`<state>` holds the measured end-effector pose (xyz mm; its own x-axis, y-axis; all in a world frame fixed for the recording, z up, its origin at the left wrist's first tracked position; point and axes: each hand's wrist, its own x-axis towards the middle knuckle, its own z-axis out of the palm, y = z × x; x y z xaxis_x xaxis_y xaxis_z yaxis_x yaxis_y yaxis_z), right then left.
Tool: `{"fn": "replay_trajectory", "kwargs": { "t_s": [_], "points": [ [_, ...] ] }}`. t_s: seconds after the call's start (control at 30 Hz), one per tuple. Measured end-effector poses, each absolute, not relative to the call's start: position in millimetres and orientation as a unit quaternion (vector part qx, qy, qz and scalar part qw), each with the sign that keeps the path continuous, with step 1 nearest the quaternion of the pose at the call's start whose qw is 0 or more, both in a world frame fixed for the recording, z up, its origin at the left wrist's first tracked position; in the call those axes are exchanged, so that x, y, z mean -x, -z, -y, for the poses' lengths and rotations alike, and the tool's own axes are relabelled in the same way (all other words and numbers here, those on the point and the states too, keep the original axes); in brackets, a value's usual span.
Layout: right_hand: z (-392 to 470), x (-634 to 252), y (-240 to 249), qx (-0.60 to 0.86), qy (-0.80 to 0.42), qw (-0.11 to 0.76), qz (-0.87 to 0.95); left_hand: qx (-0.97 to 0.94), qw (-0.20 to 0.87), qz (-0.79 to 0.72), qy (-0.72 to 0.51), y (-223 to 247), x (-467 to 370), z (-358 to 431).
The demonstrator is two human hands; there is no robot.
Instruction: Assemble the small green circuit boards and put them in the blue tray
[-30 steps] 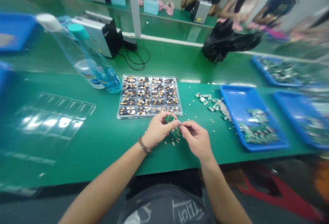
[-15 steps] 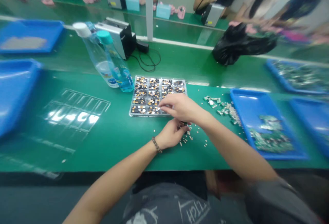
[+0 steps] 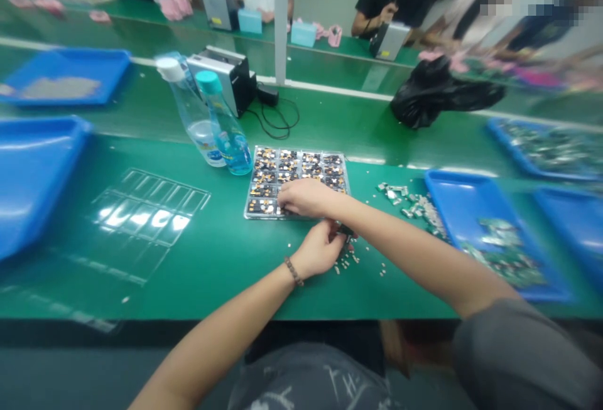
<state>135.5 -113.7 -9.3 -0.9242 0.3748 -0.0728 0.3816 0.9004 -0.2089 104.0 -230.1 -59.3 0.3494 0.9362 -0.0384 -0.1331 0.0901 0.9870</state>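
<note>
A clear compartment tray [image 3: 264,174] lies on the green bench, its cells filled with small black, orange and silvery parts. My right hand [image 3: 308,198] reaches over the tray's near rows, fingers bent down and pinched together at a front cell; whatever they hold is hidden. Just in front of the tray, my left hand [image 3: 321,250] is closed around something dark, mostly covered by its fingers and my right forearm. Small pale pieces [image 3: 346,264] lie scattered on the bench beside my left hand.
Two bottles, one clear [image 3: 203,134] and one teal-capped [image 3: 230,140], stand behind the tray. A clear plastic lid [image 3: 155,209] lies left. Blue trays [image 3: 464,209] and loose green boards [image 3: 393,193] are at right. A black bag [image 3: 419,93] lies farther back, with co-workers beyond.
My right hand has moved left across the tray's near cells, its fingertips now lower. My left hand stays near the tray's front edge. The whole view has shifted slightly.
</note>
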Motion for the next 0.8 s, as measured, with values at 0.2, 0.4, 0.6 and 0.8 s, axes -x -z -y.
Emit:
{"fn": "replay_trajectory", "kwargs": {
  "t_s": [0.2,0.4,0.6,0.8],
  "points": [
    [112.5,-133.8,16.9,-0.189,0.119,0.002,-0.975,-0.515,0.631,-0.390,-0.431,63.6,-103.5,229.4],
    [115.8,-153.3,-5.3,-0.265,0.150,-0.060,-0.951,-0.492,0.634,-0.396,-0.447,59.6,-101.5,225.1],
    [138.6,-220.5,-8.6,-0.377,0.281,-0.233,-0.851,-0.390,0.664,-0.406,-0.492,52.3,-96.8,216.4],
    [153.3,-257.9,23.6,-0.466,0.295,-0.304,-0.777,-0.355,0.683,-0.437,-0.465,50.1,-93.7,215.7]
  ]
}}
